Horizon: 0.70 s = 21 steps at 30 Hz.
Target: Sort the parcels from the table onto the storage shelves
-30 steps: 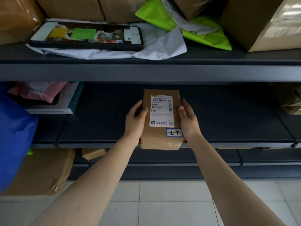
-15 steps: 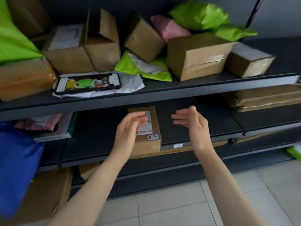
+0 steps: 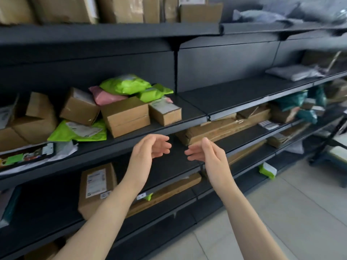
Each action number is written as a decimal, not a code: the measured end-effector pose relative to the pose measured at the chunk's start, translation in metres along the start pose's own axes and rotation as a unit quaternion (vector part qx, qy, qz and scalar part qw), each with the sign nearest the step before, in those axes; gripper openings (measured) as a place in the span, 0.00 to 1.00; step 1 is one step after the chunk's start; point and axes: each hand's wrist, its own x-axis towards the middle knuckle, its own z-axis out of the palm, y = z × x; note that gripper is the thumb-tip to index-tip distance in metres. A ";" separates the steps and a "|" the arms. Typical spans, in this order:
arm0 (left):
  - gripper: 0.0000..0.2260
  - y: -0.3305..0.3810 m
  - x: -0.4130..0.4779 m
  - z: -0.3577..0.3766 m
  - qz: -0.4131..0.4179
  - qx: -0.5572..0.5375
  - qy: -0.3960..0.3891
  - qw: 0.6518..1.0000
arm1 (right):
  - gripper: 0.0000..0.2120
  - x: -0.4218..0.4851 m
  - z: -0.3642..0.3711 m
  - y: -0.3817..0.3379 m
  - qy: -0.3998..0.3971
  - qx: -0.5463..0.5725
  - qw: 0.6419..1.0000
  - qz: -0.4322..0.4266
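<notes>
A small brown cardboard parcel (image 3: pixel 95 188) with a white shipping label lies on a lower level of the dark storage shelves (image 3: pixel 187 167), left of my arms. My left hand (image 3: pixel 148 152) is raised in front of the shelf edge, fingers curled and apart, holding nothing. My right hand (image 3: pixel 206 154) hovers beside it, also empty with loose fingers. Both hands are clear of the parcel, above and to its right.
The shelf above carries brown boxes (image 3: pixel 125 117), lime green bags (image 3: pixel 125 84), a pink bag (image 3: pixel 107 96) and a flat printed package (image 3: pixel 26 153). Long flat cartons (image 3: pixel 221 130) lie to the right. Grey bags (image 3: pixel 294 72) sit higher right. A trolley (image 3: pixel 336 152) stands on the tiled floor.
Both hands let go of the parcel, which stays on the lower shelf. They have pulled back and up, and my view has swung up and to the right.
</notes>
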 end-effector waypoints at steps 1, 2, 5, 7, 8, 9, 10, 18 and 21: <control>0.20 0.005 -0.001 0.020 -0.003 -0.005 -0.006 1.000 | 0.20 -0.001 -0.019 -0.002 0.005 -0.002 1.000 0.004; 0.20 0.008 -0.003 0.040 -0.010 -0.011 -0.011 1.000 | 0.21 -0.002 -0.037 -0.004 0.008 -0.005 1.000 0.010; 0.20 0.016 -0.009 0.102 -0.037 -0.022 -0.031 0.999 | 0.20 -0.007 -0.094 -0.005 0.021 -0.013 0.999 0.030; 0.21 0.018 -0.010 0.140 -0.052 -0.019 -0.059 0.997 | 0.19 -0.010 -0.135 -0.003 0.041 -0.025 0.998 0.040; 0.21 0.018 -0.010 0.159 -0.062 -0.018 -0.072 0.995 | 0.19 -0.012 -0.155 -0.002 0.053 -0.028 0.997 0.045; 0.21 0.020 -0.010 0.176 -0.067 -0.016 -0.085 0.994 | 0.19 -0.013 -0.175 -0.002 0.066 -0.029 0.996 0.047; 0.22 0.022 -0.008 0.195 -0.065 -0.015 -0.099 0.993 | 0.19 -0.013 -0.195 -0.002 0.080 -0.032 0.995 0.046; 0.22 0.033 0.029 0.358 -0.052 -0.004 -0.212 0.976 | 0.20 -0.009 -0.347 0.008 0.204 -0.043 0.976 0.058; 0.22 0.027 0.052 0.424 -0.041 -0.016 -0.257 0.965 | 0.20 0.005 -0.399 0.016 0.265 -0.041 0.961 0.062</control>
